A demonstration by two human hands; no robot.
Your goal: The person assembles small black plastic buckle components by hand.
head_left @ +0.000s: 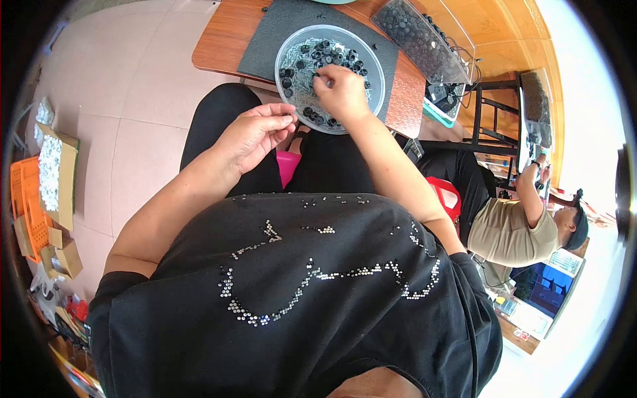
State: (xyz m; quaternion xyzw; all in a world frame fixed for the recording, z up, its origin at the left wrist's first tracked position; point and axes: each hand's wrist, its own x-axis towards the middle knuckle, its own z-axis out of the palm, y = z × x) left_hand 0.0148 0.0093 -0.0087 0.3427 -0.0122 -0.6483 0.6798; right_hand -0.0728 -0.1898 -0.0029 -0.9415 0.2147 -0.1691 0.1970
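Observation:
A round translucent plastic bowl point(379, 69) holds many silver screws point(304, 81) and small round black plastic caps point(287, 83). Inside it, my right hand point(344, 95) reaches down with thumb and fingers drawn together among the parts. Dark bits show at those fingertips, but I cannot tell which piece they grip. My left hand point(255, 136) is palm up just outside the bowl's near left rim, thumb and forefinger pinched together. Whatever that pinch holds is too small to make out.
Under the bowl lies a dark grey mat point(262, 50) on a brown wooden table point(222, 36). A clear bin point(421, 43) of black parts stands at the right. Another person point(514, 229) works farther right near a black stool point(497, 119). Cartons point(63, 179) and an orange crate point(25, 205) are at left.

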